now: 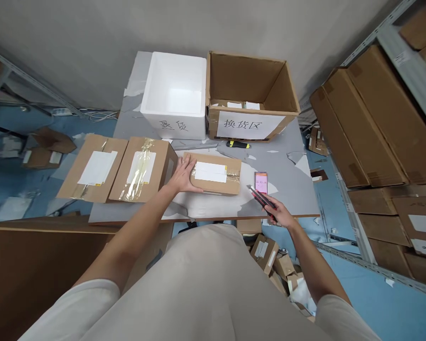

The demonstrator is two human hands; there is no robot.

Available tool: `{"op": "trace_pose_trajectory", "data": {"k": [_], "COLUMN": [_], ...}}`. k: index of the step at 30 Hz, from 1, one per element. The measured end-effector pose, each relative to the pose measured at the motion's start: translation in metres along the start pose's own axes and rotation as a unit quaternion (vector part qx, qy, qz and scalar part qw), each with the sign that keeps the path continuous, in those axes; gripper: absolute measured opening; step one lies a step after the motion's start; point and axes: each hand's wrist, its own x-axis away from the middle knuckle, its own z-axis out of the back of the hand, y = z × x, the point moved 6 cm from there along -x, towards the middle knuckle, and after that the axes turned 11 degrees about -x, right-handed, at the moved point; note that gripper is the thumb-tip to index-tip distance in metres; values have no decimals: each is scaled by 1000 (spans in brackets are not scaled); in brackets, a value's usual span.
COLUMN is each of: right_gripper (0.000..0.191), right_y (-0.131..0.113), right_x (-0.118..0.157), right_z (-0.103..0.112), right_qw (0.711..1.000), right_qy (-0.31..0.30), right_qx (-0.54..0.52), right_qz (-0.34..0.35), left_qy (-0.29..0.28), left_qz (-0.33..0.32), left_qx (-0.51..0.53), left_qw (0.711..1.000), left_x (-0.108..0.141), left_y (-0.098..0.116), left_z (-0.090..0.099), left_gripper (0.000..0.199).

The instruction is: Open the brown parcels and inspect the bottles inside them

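Observation:
A small taped cardboard box with a white label lies on the table in front of me. My left hand rests on its left end, thumb along the near side and fingers over the top. To the right, my right hand is wrapped round a dark box cutter with red parts, its tip pointing up and left toward the box but apart from it. Just beyond the cutter lies a phone with a lit pink screen. Two larger taped boxes, one labelled box nearer my left hand and another beside it, stand on the left.
A white foam box and an open cardboard carton with a handwritten sign stand at the table's back. A yellow-black cutter lies before the carton. Shelves with large boxes rise at right; discarded boxes lie on the floor.

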Motion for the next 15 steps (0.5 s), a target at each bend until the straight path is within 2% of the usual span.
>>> {"op": "trace_pose_trajectory", "data": {"k": [2,5,8,11,13,15], "right_gripper": [75,62,50,47,48,51], "right_y": [0,10,27,38,40,37], "right_x": [-5,-18,-32,-40,-44,-49], "right_z": [0,-22,-59,-91,-100,-100], "right_qw": [996,981,966,948,940,937], "right_qy": [65,130,158,169,185,202], "right_qx": [-43,-114,-192,-263,-281,-273], "right_qz": [53,85,74,62,64,76], "left_qy": [-16,-21,20,45,48,55], "left_qz": [11,47,119,186,217,246], "left_qx": [19,78,135,187,231,269], "left_qw": [1000,996,983,964,947,929], "left_x": [2,3,-1,-13,-22,-28], "left_y": [-2,-9,-26,-48,-61,-70], "left_z": [1,7,16,17,14,11], "left_gripper": [138,120,83,61,54,48]}}
